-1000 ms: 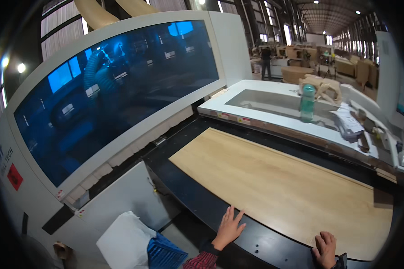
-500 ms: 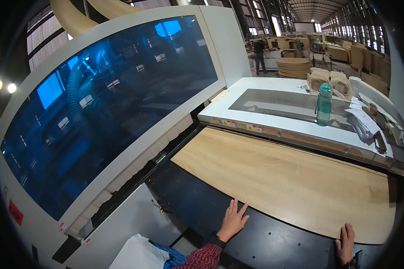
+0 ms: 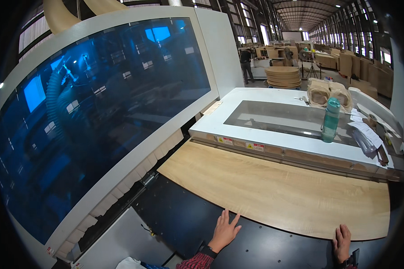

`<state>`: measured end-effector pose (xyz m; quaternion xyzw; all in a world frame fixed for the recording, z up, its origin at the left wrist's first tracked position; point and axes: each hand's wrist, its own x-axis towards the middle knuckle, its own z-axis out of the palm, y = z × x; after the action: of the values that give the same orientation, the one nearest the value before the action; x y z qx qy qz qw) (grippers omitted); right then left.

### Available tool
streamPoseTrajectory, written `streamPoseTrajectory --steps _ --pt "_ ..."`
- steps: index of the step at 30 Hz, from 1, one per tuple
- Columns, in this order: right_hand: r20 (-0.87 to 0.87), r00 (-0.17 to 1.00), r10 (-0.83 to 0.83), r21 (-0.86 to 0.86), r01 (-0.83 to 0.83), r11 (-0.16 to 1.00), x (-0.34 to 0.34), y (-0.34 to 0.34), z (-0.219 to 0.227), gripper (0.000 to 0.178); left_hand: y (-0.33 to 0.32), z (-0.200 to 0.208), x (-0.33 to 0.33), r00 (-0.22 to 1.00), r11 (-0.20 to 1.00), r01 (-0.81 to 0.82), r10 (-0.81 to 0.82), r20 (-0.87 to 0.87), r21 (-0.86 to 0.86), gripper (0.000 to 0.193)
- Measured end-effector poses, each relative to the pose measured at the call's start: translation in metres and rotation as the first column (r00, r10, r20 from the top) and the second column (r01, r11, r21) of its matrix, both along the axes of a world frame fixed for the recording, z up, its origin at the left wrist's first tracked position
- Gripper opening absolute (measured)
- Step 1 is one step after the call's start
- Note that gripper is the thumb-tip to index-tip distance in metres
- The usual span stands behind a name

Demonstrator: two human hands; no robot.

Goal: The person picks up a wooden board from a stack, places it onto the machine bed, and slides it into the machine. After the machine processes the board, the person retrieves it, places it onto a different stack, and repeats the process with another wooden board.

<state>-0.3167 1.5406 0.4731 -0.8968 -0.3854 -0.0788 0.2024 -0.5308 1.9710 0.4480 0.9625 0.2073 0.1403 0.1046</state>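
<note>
Just beyond the board (image 3: 274, 188), red-and-yellow labels (image 3: 255, 146) along the white casing (image 3: 211, 120)

Long wood-grain panel (image 3: 278, 190), pale tan, flat, on black table (image 3: 188, 217)

Stacked panels (image 3: 283, 78) and a windowed machine (image 3: 107, 101) show a woodworking factory.

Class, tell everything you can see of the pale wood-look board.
Long, flat and pale tan, the board has streaky wood grain and a dark near edge. It lies on the black table, its far side at or under the white housing. The left hand touches its near edge, the right hand farther right.
</note>
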Motion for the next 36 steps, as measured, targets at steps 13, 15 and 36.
streamPoseTrajectory --steps 13,15,36 --pt "0.222 0.972 -0.077 -0.102 0.102 0.99 -0.007 0.059 0.002 0.052 0.04 -0.004 -0.006 1.0 0.995 -0.015 0.015 -0.001 0.095 0.05" --pt "0.206 0.975 -0.078 -0.101 0.101 0.99 -0.007 0.066 0.005 0.054 0.041 -0.005 -0.004 1.0 0.996 -0.017 0.016 0.008 0.085 0.051" --pt "0.242 0.965 -0.103 0.036 0.097 0.995 -0.046 0.141 0.01 0.05 0.038 -0.011 -0.009 0.999 0.999 -0.025 0.024 0.038 0.025 0.052"
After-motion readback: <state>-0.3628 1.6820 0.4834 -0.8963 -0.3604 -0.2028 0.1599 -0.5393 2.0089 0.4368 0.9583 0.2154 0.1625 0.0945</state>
